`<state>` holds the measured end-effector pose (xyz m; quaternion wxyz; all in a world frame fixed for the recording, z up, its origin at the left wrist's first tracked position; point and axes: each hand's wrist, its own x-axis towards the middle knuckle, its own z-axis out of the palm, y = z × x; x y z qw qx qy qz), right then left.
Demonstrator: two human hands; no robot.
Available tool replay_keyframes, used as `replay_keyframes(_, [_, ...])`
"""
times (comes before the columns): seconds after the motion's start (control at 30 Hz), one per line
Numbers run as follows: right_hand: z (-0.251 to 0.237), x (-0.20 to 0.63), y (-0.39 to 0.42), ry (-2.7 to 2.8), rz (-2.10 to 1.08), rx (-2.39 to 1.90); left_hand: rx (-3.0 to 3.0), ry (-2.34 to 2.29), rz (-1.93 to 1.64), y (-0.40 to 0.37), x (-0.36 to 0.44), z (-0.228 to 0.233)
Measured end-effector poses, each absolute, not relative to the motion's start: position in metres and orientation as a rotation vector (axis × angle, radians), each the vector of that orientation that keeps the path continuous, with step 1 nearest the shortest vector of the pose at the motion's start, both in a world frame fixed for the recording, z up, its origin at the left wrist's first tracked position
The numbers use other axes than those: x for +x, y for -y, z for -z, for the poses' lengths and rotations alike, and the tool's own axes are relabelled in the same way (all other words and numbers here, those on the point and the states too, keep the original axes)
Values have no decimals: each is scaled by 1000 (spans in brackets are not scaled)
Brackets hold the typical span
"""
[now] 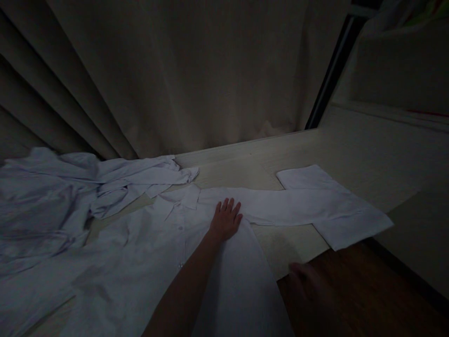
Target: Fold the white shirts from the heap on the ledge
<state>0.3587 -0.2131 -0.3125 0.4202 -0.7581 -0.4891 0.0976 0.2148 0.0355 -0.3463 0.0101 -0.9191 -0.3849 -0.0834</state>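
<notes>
A white collared shirt (150, 248) lies spread front up on a pale surface, its buttons showing down the middle. My left hand (226, 220) rests flat on it near the shoulder, fingers spread. From there one sleeve (273, 206) stretches to the right and overlaps a flat, folded white cloth (354, 224). Low on the right, my right hand (308, 278) hovers past the edge of the surface, apart from the shirt. Motion and darkness smear its fingers, and I see nothing clearly in it.
Crumpled white clothes (63, 187) are heaped at the left. Behind the pale surface (231, 171) hangs a long curtain (210, 70). A dark upright post (329, 75) stands at the back right. Brown wooden floor (368, 295) shows below the surface's edge.
</notes>
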Motion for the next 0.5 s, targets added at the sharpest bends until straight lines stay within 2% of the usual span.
replay_keyframes(0.13, [317, 354, 117, 1403, -169, -1804, -2870, 1175, 257, -35, 213, 345])
replay_keyframes(0.23, [320, 346, 72, 1529, -21, -1902, -2879, 1168, 257, -35, 211, 346])
replay_keyframes(0.5, [338, 348, 67, 1797, 92, -2044, -2906, 1205, 261, -36, 212, 346])
